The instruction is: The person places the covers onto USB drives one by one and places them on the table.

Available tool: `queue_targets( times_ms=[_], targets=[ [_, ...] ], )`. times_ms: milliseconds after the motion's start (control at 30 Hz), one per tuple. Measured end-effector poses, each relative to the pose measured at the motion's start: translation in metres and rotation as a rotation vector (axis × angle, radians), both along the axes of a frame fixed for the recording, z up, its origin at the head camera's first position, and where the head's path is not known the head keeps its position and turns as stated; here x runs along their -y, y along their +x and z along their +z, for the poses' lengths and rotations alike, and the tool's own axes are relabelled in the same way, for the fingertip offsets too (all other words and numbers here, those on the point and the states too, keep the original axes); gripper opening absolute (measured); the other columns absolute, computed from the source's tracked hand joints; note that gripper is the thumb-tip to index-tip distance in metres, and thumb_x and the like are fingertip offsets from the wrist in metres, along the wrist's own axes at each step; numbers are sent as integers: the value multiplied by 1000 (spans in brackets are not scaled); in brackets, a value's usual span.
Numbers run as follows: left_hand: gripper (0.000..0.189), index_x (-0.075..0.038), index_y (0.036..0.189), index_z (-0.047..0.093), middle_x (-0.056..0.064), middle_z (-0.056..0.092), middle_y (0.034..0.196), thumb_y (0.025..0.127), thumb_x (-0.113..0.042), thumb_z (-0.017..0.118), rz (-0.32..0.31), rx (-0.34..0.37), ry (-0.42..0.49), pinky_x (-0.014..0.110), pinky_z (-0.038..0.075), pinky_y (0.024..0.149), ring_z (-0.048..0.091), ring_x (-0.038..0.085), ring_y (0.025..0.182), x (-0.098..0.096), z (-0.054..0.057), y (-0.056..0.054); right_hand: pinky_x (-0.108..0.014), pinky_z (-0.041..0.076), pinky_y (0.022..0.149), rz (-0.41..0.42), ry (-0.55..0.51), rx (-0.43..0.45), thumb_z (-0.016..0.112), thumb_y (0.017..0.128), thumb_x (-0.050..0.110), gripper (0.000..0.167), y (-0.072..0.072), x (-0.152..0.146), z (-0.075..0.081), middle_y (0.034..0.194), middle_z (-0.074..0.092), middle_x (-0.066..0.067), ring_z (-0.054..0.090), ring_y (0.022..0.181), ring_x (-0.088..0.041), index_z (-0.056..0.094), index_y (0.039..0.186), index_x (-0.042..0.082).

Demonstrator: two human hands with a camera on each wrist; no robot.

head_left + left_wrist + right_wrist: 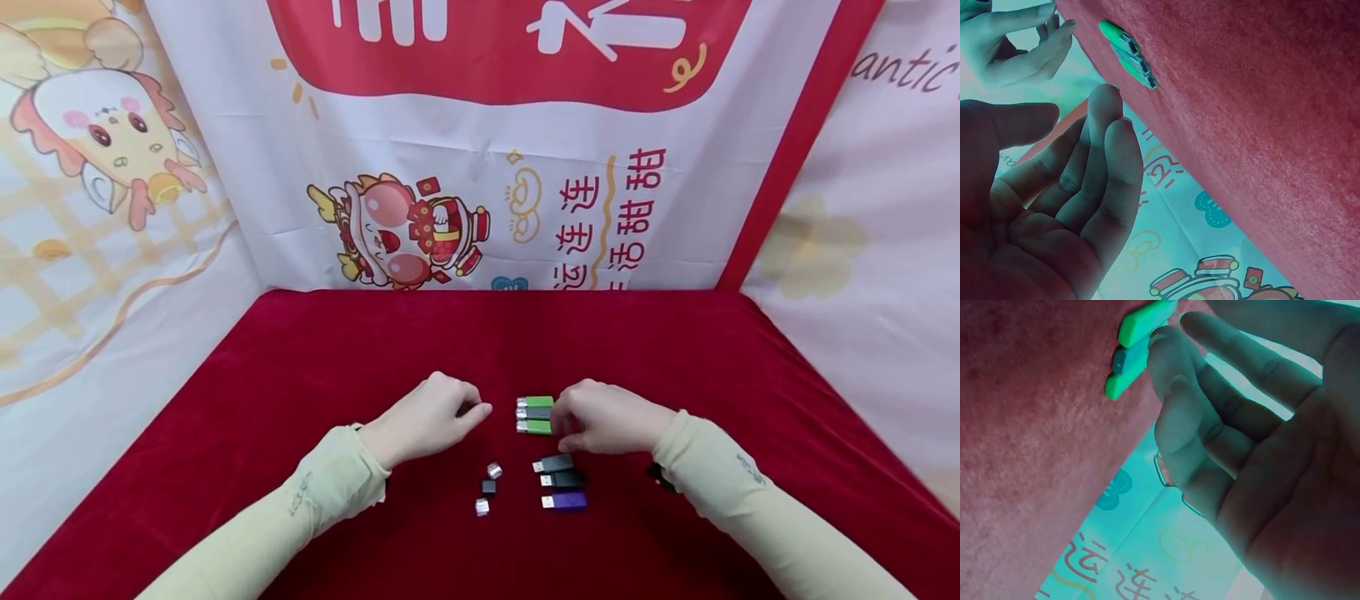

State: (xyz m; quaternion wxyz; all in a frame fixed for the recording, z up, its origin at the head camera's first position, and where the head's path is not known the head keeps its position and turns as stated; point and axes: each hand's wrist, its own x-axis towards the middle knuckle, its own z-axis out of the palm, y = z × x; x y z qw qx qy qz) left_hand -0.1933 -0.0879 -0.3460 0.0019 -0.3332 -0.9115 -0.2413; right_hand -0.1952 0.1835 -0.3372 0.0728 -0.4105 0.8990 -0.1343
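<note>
Three capped USB sticks lie side by side: a green one (540,402), a grey one (537,413) and another green one (536,427). At their right ends hovers my right hand (609,415), fingers loosely bent, with nothing between fingers and thumb in the right wrist view. My left hand (437,415) is off to their left, its palm bare and fingers relaxed in the left wrist view. Nearer me lie three uncapped USB sticks: a dark grey one (555,463), a black one (564,479) and a purple one (566,501), plugs pointing left.
Left of the uncapped sticks lie three loose caps: a clear one (494,470), a black one (489,488) and another clear one (482,507). A red velvet cloth (375,350) covers the table. Printed fabric (480,125) hangs behind and at both sides.
</note>
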Motion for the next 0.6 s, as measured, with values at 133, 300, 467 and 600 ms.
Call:
queue_targets(
  times_ms=[133,300,467,600],
  targets=[
    [24,-16,78,70,-5,51,54,98,-27,62,8,-1,-3,26,44,54,43,7,48,0,1,0,-25,49,62,22,12,13,81,82,15,10,2,0,-2,74,56,16,53,70,-6,73,87,16],
    [23,-16,76,69,-5,51,54,97,-24,63,10,-7,-9,27,44,54,43,7,48,0,0,0,-24,49,63,33,32,42,81,81,15,10,2,2,-6,74,56,16,53,69,-5,73,87,16],
    [27,-17,73,67,-5,49,53,97,-25,63,13,-20,-11,26,44,54,42,6,48,0,1,1,-24,48,62,41,47,47,82,80,13,11,2,3,-7,74,56,13,52,69,-4,72,85,16],
    [25,-16,75,69,-4,50,53,97,-24,63,13,-10,-9,26,44,54,43,7,48,-1,1,1,-23,47,61,53,58,38,82,80,12,11,2,4,-10,74,56,11,51,69,-3,72,83,16]
  ],
)
